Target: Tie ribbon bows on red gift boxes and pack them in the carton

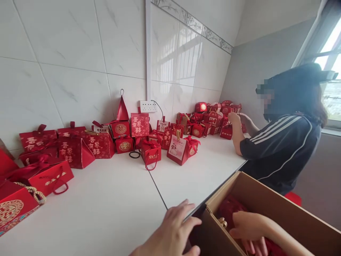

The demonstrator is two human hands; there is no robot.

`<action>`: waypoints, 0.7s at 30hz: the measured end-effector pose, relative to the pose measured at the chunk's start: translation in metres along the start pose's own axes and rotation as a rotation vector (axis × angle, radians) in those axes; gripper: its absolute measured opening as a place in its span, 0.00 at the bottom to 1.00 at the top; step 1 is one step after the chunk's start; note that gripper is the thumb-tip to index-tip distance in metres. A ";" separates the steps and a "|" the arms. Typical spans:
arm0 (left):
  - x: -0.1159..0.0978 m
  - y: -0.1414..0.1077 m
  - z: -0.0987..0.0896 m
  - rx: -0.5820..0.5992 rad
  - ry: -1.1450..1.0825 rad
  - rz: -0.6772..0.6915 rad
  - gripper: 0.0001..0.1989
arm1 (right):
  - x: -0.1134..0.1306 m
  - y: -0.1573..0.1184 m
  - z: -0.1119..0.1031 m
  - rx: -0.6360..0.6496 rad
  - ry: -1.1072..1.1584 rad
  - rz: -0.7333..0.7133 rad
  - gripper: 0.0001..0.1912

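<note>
My left hand [174, 231] is open, fingers spread, beside the near edge of the white table and left of the cardboard box [277, 202]. Nothing is in it. Inside the box is my right hand [250, 227], its fingers pointing down and apart from the thumb, over red items that are only partly visible. A gold-coloured bow or knot [222, 223] shows against the box's left inner wall. On the table, a red box with a ribbon bow [151, 151] stands near a triangular red box with a pale picture [177, 149].
Many red gift boxes [70, 151] line the tiled wall on the white table [87, 202]. More are stacked at the far end [213, 119]. A person in a dark top [287, 142] sits at the right, hands near that stack. A power strip [148, 106] is on the wall.
</note>
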State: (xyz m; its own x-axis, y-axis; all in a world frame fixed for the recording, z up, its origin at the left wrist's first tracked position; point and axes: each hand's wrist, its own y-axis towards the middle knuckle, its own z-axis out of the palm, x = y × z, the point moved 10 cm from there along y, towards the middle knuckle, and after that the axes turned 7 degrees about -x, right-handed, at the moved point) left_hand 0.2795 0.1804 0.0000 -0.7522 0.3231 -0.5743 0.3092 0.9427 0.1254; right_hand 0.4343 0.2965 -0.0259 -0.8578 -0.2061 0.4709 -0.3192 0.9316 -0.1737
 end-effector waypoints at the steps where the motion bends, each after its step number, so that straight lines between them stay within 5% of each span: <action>1: 0.012 -0.007 -0.015 -0.064 0.012 -0.017 0.23 | 0.003 0.000 0.001 0.145 -0.057 -0.009 0.18; 3: 0.042 -0.020 -0.040 -0.201 0.010 -0.072 0.17 | 0.021 0.011 -0.014 0.218 -0.121 -0.032 0.22; 7: 0.096 -0.034 -0.073 -0.444 -0.049 -0.191 0.12 | 0.134 0.061 -0.081 -0.409 -0.104 -0.468 0.08; 10: 0.113 -0.040 -0.087 -0.563 -0.084 -0.225 0.11 | 0.178 0.106 -0.082 -0.578 -0.056 -0.475 0.15; 15: 0.121 -0.054 -0.105 -0.718 -0.149 -0.230 0.11 | 0.190 0.144 -0.069 -0.573 0.018 -0.408 0.14; 21: 0.143 -0.066 -0.138 -0.979 -0.476 -0.350 0.17 | 0.199 0.082 -0.064 -0.351 0.127 -0.742 0.10</action>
State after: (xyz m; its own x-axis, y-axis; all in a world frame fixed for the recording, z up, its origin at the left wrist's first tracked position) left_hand 0.0710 0.1758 0.0217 -0.3463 0.1626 -0.9239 -0.6169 0.7026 0.3548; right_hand 0.2626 0.3512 0.1087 -0.4151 -0.7883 0.4542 -0.6222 0.6102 0.4904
